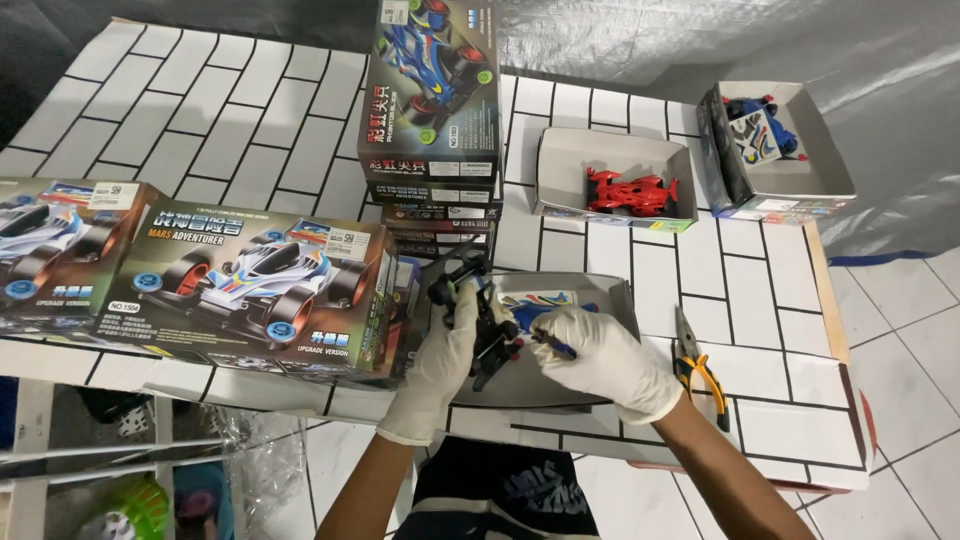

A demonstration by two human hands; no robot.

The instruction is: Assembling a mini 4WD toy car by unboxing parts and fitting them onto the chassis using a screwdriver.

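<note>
Both my hands wear white gloves and work over an open grey box tray (600, 295) at the table's near edge. My left hand (440, 360) grips a black toy car chassis (478, 318) with black wheels, held upright. My right hand (600, 362) pinches a small dark blue-handled tool (553, 345) whose tip touches the chassis. A blue car body with a sticker sheet (545, 305) lies in the tray behind my hands.
Orange-handled pliers (695, 368) lie right of my right hand. Boxed model car kits (255, 285) sit at left, and a stack of kit boxes (432, 110) stands behind. An open box holds a red car body (630, 192); another holds blue parts (765, 135). The table's right edge (835, 320) is close.
</note>
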